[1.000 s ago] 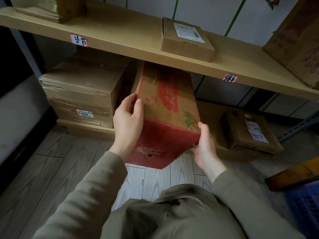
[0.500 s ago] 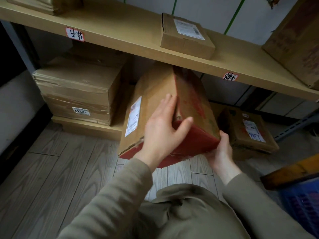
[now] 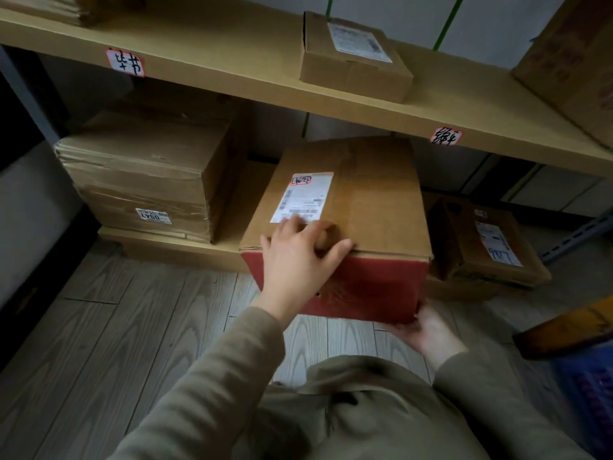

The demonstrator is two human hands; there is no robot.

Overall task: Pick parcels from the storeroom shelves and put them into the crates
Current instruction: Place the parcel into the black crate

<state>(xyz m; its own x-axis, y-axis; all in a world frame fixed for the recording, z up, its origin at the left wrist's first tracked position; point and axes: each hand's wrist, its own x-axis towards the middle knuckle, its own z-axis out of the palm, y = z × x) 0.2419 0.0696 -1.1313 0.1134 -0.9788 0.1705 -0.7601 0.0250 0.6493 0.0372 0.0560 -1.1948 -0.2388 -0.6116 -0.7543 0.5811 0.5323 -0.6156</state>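
Observation:
I hold a cardboard parcel (image 3: 371, 200) with a red front face and a white shipping label on its top, in front of the lower shelf. My left hand (image 3: 298, 263) lies over its near top edge, fingers curled onto the top and thumb spread along the edge. My right hand (image 3: 421, 330) supports the parcel from beneath at its lower right corner, with the fingers hidden under it. A blue crate (image 3: 590, 393) shows at the right edge, partly out of view.
A large taped box (image 3: 146, 180) stands on the lower shelf at left and a smaller labelled parcel (image 3: 487, 244) at right. The upper shelf board (image 3: 215, 61) carries a small labelled box (image 3: 351, 58) and a big box (image 3: 574, 54). Wooden floor lies below.
The parcel has been turned so its labelled brown face points up and the red face toward me. My left hand moved onto the top edge; my right hand shifted under the lower right corner.

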